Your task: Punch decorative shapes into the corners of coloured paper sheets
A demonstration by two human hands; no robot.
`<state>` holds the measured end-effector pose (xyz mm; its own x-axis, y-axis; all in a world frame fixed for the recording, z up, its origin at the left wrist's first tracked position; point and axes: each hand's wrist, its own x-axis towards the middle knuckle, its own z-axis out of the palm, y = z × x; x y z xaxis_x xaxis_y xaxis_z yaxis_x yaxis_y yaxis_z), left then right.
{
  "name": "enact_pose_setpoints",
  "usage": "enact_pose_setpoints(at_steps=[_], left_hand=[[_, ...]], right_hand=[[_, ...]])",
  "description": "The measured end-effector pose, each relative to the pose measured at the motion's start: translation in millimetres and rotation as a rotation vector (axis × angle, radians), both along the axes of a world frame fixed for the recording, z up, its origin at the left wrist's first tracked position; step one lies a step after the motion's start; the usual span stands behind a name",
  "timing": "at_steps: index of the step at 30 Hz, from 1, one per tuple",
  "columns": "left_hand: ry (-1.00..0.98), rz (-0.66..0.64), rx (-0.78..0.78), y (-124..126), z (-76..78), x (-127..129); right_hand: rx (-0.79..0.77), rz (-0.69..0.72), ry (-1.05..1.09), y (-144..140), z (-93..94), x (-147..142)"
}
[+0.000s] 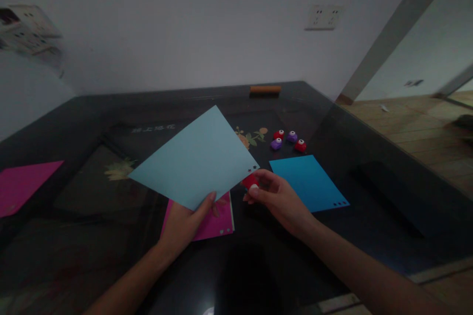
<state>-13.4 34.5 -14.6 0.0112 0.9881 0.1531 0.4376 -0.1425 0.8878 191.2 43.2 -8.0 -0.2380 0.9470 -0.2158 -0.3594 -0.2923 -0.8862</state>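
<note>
My left hand (188, 221) grips the near edge of a light blue sheet of paper (199, 155), its thumb on top, and holds the sheet up at a tilt. Small star-shaped holes show at the sheet's right corner. At that corner my right hand (275, 197) is closed on a red craft punch (250, 180) with a white button, the thumb on the button. Whether the paper's edge sits in the punch's slot is hidden. Beneath my left hand lies a pink sheet (207, 226) with small punched shapes along its near edge.
Several red and purple craft punches (288, 141) stand beyond a bright blue sheet (308, 182) with punched holes. Another pink sheet (25, 187) lies far left on the dark glossy table (111, 256). An orange-brown bar (265, 89) rests near the wall; a dark flat object (388, 197) lies right.
</note>
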Motion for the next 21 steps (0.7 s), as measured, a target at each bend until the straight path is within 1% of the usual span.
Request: enact_pose_setpoints(at_steps=[3, 6, 14, 18, 19, 21], left_hand=[[0.030, -0.026, 0.021, 0.7, 0.0, -0.3], [0.031, -0.009, 0.053, 0.7, -1.5, -1.1], [0.033, 0.004, 0.047, 0.3, -3.7, -2.1], [0.071, 0.075, 0.083, -0.1, -2.9, -2.0], [0.076, 0.073, 0.090, -0.3, -2.4, -1.9], [0.071, 0.031, 0.082, -0.6, -0.8, -1.3]], right_hand=[[-0.007, 0.004, 0.001, -0.4, 0.7, 0.3], [-0.004, 0.002, -0.008, -0.3, 0.8, 0.8], [0.005, 0.006, -0.004, 0.5, 0.0, 0.7], [0.011, 0.014, -0.019, -0.3, 1.6, -0.1], [0.011, 0.014, -0.025, -0.4, 1.6, -0.2], [0.008, 0.011, -0.029, -0.6, 1.5, -0.4]])
